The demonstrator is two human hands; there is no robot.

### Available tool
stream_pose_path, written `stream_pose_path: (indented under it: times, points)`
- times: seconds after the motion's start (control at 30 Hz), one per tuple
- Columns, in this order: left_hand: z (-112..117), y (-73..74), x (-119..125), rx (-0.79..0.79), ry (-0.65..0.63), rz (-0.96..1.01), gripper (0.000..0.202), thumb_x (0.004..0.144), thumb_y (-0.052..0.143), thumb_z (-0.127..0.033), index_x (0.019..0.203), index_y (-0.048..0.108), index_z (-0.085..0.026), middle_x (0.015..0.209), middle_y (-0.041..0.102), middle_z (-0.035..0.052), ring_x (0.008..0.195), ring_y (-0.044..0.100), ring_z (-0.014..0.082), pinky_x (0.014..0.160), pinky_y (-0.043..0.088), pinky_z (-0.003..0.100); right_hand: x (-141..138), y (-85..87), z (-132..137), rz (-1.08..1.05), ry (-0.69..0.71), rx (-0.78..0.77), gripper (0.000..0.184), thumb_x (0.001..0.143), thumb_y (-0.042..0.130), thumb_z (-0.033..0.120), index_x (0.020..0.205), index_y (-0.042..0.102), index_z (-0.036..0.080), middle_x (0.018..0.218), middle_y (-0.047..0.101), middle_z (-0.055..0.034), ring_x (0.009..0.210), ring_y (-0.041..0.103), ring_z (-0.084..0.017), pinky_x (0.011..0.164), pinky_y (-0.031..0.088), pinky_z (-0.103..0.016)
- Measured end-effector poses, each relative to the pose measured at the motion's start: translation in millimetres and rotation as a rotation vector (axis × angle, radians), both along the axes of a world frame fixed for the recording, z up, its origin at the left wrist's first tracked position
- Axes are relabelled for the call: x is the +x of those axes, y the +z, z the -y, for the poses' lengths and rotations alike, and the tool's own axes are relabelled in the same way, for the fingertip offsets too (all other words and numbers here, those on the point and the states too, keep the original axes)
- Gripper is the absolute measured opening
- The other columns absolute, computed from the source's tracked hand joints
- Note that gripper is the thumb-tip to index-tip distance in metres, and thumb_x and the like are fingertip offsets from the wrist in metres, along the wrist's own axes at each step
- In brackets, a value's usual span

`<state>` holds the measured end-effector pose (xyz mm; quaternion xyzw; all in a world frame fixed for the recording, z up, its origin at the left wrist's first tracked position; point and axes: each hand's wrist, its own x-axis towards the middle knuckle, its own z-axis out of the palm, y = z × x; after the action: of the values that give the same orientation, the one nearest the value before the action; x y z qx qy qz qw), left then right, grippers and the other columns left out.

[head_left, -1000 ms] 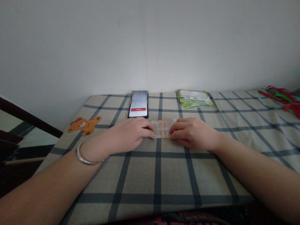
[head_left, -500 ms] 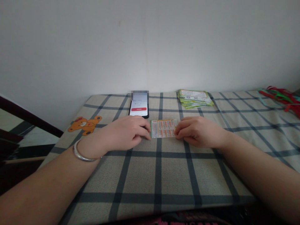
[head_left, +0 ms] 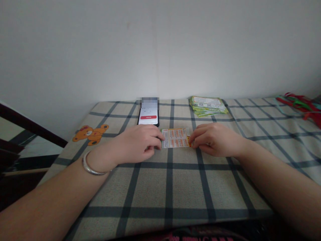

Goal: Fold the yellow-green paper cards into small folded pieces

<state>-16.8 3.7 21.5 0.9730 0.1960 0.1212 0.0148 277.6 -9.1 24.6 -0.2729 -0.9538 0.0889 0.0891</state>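
left hand (head_left: 136, 145) curled against a printed card (head_left: 175, 138), right hand (head_left: 215, 140) narrowly pinching its end

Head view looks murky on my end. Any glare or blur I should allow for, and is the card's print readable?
Head view: the light is dim and even, with no hard glare, and soft shadows lie beneath the left hand and right hand. The printed card's small text is too fine to read. The phone is pixelated at its top.

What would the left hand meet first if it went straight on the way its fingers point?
The left hand would meet the small printed card first. Its fingertips are at the card's left edge, touching or almost touching; I cannot tell which.
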Motion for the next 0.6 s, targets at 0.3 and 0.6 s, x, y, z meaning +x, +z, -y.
stream_pose_path:
  times: [0.3,0.6]
  points:
    - [1,-5.9,8,0.097,0.093,-0.071,0.012,0.084,0.059,-0.022,0.091,0.067,-0.016,0.089,0.068,0.0063,0.088,0.063,0.0215,0.081,0.053,0.037,-5,-2.7,-2,0.009,-0.092,0.033,0.015,0.082,0.051,0.014,0.088,0.065,0.018,0.087,0.065,-0.0036,0.078,0.057,-0.016,0.071,0.045,-0.029]
    - [3,-12.9,9,0.165,0.131,-0.106,0.011,0.086,0.058,-0.022,0.093,0.066,-0.017,0.094,0.068,0.006,0.089,0.064,0.0208,0.08,0.053,0.036,-13,-11.5,-2,-0.001,-0.086,0.095,0.016,0.082,0.058,0.022,0.097,0.064,0.019,0.113,0.061,-0.0068,0.097,0.056,-0.02,0.086,0.046,-0.034]
